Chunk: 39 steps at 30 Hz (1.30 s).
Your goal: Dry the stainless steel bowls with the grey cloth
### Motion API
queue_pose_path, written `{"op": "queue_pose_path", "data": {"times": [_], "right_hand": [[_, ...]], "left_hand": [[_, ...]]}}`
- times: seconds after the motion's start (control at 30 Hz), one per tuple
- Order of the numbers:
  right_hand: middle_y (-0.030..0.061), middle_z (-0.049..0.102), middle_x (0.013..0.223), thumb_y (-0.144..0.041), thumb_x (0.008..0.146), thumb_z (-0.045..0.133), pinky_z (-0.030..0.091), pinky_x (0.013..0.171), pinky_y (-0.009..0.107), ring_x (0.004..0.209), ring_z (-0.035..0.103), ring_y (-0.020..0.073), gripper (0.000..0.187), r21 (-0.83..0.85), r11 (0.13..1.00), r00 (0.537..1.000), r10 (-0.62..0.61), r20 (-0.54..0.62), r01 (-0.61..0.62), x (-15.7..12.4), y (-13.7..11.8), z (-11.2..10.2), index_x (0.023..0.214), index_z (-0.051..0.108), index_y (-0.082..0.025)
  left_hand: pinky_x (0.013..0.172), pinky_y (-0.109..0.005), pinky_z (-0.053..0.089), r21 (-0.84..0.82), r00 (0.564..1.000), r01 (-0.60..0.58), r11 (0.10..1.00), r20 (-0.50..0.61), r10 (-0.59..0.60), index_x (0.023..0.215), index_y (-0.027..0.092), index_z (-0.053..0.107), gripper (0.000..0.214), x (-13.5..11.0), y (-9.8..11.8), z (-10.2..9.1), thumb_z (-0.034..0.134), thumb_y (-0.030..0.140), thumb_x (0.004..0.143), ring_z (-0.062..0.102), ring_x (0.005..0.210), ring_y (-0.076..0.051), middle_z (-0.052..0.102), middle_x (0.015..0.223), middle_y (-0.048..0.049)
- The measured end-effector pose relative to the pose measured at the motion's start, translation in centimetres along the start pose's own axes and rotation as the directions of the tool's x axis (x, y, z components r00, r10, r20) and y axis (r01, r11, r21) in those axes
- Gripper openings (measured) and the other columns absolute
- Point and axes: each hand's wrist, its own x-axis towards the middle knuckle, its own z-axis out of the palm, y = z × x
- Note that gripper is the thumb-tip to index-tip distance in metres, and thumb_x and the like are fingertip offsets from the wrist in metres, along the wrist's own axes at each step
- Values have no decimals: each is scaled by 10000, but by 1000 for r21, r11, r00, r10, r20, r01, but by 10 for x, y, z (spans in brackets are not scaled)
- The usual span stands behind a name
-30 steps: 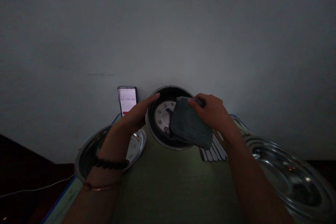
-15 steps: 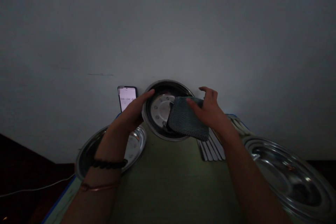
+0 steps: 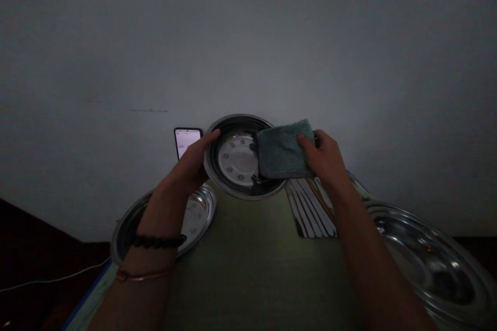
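Round steel plate (image 3: 236, 160): held raised and tilted toward the camera. A folded teal cloth (image 3: 281, 152) was pressed across its right rim and inner wall.

The plate's left rim was gripped by the left hand (image 3: 192, 165), with the fingers closed over the edge. The cloth was clamped at its right edge by the right hand (image 3: 326, 158).

- Second steel plate (image 3: 202, 212): laid on the green table (image 3: 252, 269), partly hidden by the left wrist.
- Large steel tray (image 3: 427, 264): set at the right.
- Striped mat (image 3: 312, 207): seen under the right wrist.
- Lit phone (image 3: 187, 140): propped at the wall, just left of the held plate, partly covered by the left fingers.
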Motion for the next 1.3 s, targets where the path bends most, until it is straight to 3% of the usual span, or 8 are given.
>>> {"op": "queue_pose_path", "data": {"times": [0.13,0.23,0.37,0.5,0.73,0.93,1.07,1.3], "right_hand": [[54,604,857,-356,856,469,447,745,363,822,582,210,180,94,983,894,-104,-435,160,-5,-14,-13,917,537,-202],[78,620,1005,-337,894,442,455,815,381,937,597,220,244,52,953,821,-229,-523,299,-12,-24,-22,1084,533,-214],[41,681,954,-282,867,522,479,773,349,845,640,199,192,10,898,895,-440,68,441,-20,-29,-25,1025,624,-242],[27,703,861,-320,907,481,489,747,317,796,650,181,225,124,860,642,-458,615,495,-24,-31,-12,867,683,-229],[204,613,1073,-366,896,484,477,836,407,943,617,272,381,-192,948,964,-230,132,252,-24,-29,9,1101,594,-64],[274,667,956,-485,930,335,467,765,461,907,647,373,525,-398,915,909,113,400,61,-29,-32,18,984,622,-48],[241,660,1037,-477,845,529,478,746,404,945,649,350,495,-250,962,936,183,300,-108,-27,-26,36,1130,533,-72],[200,676,1000,-383,740,647,468,672,335,907,651,300,387,-34,973,968,229,99,-227,-15,9,57,1002,580,-106]], "left_hand": [[492,-233,490,51,999,29,998,22,-30,738,168,697,259,0,-2,-2,630,415,769,599,540,-151,674,620,-32],[450,-213,458,102,998,53,993,24,-56,775,156,706,295,1,-3,-2,644,444,755,589,532,-138,678,643,-38],[502,-225,484,18,999,19,1000,-35,-18,833,160,697,275,2,-2,-2,602,413,787,621,602,-158,691,685,-42],[549,-284,518,76,999,-35,996,-24,37,962,168,683,353,6,-4,-6,597,459,780,662,690,-218,711,756,-70],[691,-387,573,140,984,-171,975,-28,176,986,190,682,446,9,-8,-3,547,567,788,684,852,-275,722,860,-75],[898,-449,514,304,909,-399,865,10,416,1227,264,576,514,3,-4,14,483,593,843,579,1142,-307,647,1199,-53],[1101,-406,329,418,803,-565,712,81,590,1318,243,494,540,-3,-5,25,397,574,902,444,1297,-258,527,1384,-39],[1109,-390,309,489,767,-608,625,161,621,1433,213,336,599,-15,-27,53,340,543,933,384,1348,-240,478,1436,-74]]}}
